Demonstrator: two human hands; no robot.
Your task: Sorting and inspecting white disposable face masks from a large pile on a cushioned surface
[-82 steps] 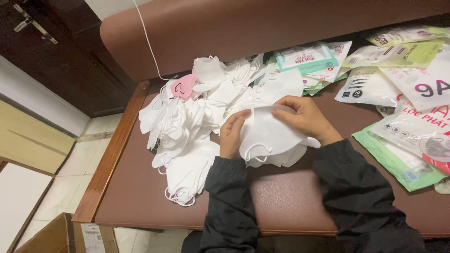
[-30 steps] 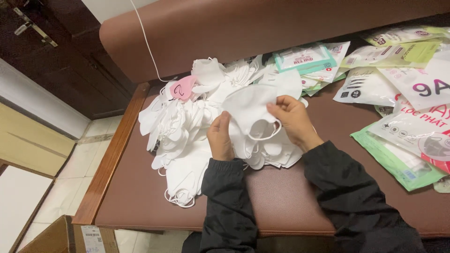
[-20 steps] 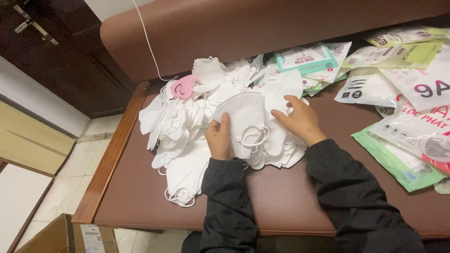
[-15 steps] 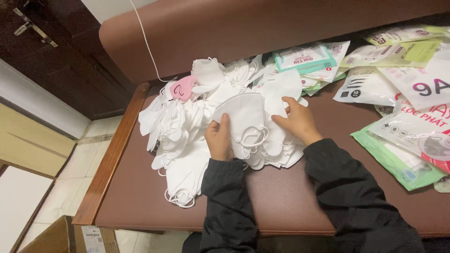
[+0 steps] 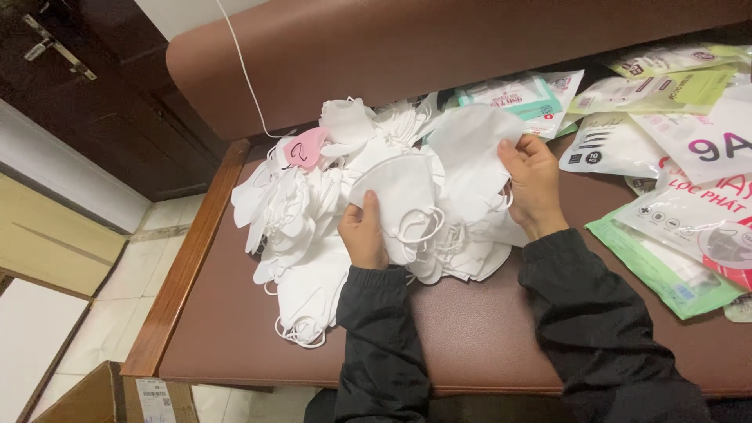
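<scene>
Head view, the only one supplied. A heap of loose white masks [image 5: 313, 211] covers the left and middle of a brown padded bench top [image 5: 486, 329], with a single pink mask [image 5: 304, 146] lying near its far left edge. The loose spread suggests unsorted stock.

The left hand [image 5: 364, 235] lies palm down on a folded white mask [image 5: 403, 196] at the near side of the heap. Its fingers are curled closed around the mask's near left edge and the thumb is laid along the face, so the piece is pinned in place on top of the stack beneath it, its ear loops hanging toward the near edge.

The right hand [image 5: 535, 182] is raised just right of the heap, and its fingers are pinched shut on the right edge of a second white mask [image 5: 470, 149]. That mask is held up off the pile and hangs flat, apparently so that it separates cleanly from the pieces below. The two held masks overlap slightly at the middle.

To the right and far right lie sealed mask packets [image 5: 681, 235] in green, white and pale tones, kept apart from the loose pieces. A white cord [image 5: 243, 70] runs down the brown backrest [image 5: 439, 47]. A cardboard box [image 5: 102, 395] stands on the floor at the near left.
</scene>
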